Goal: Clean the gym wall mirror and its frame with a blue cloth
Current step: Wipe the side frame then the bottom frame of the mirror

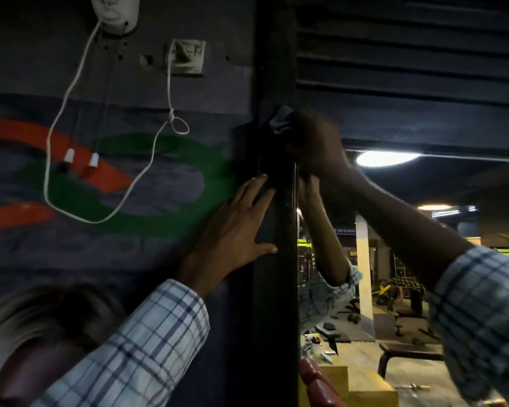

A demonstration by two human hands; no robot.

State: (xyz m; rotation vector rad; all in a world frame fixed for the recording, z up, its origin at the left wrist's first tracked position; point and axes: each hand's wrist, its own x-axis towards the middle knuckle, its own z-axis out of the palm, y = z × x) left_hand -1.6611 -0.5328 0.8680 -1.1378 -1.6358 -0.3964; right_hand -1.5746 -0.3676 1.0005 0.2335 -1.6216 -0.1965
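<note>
Fingers [298, 126] of the right hand [315, 142] were curled round the bunched blue cloth [278, 120], pressing it high on the dark frame [274, 304] beside the mirror [394, 274]. The left hand [235, 227] lay flat, fingers straight, against the frame's outer edge. A wide leftward stroke could likely snag the white cord [162, 142] hanging on the wall, or the loosely bunched cloth might slip free.

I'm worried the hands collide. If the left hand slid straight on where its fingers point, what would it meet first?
The left hand lies flat against the frame, fingers aimed up and right. On that line it likely meets the right hand gripping the blue cloth; depth is unclear.
</note>
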